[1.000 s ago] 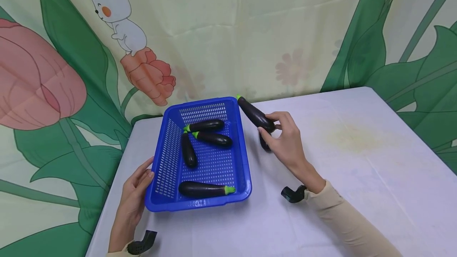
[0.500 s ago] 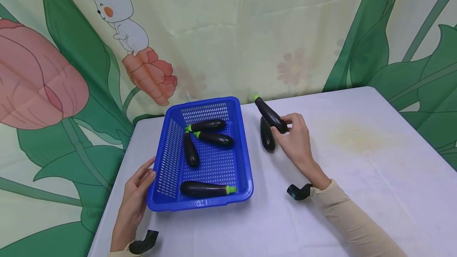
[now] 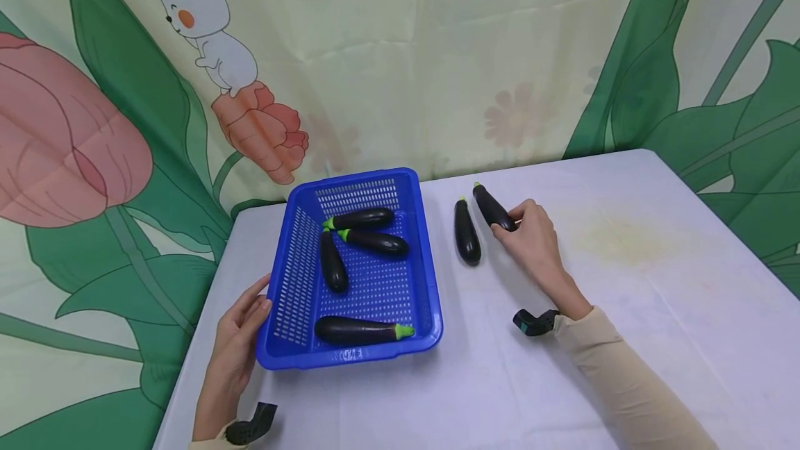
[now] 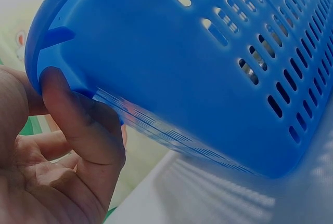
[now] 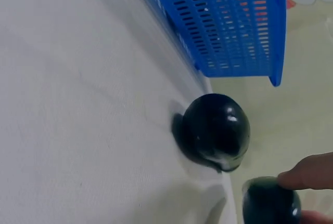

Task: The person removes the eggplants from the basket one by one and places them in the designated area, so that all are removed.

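I expect the held eggplant [image 3: 490, 208] to be light and firm, its glossy skin likely to slip in a loose pinch and bruise in a hard one. I would favour the thick body over the slim stem end; its middle should balance better than either tip. My right grip [image 3: 531, 240] has it pinched by the blunt near end, thumb and fingers narrowed on it, so the stem end points far and slightly left. On my feed I cannot tell whether it touches the bench [image 3: 450, 394]. The loose eggplant [image 3: 467, 236] lies just left of it, between it and the basket [image 3: 362, 355]. In there, three eggplants [image 3: 376, 244] cluster toward the far side and a single eggplant [image 3: 353, 331] lies along the near side. My left grip [image 3: 231, 349] holds the left rim.
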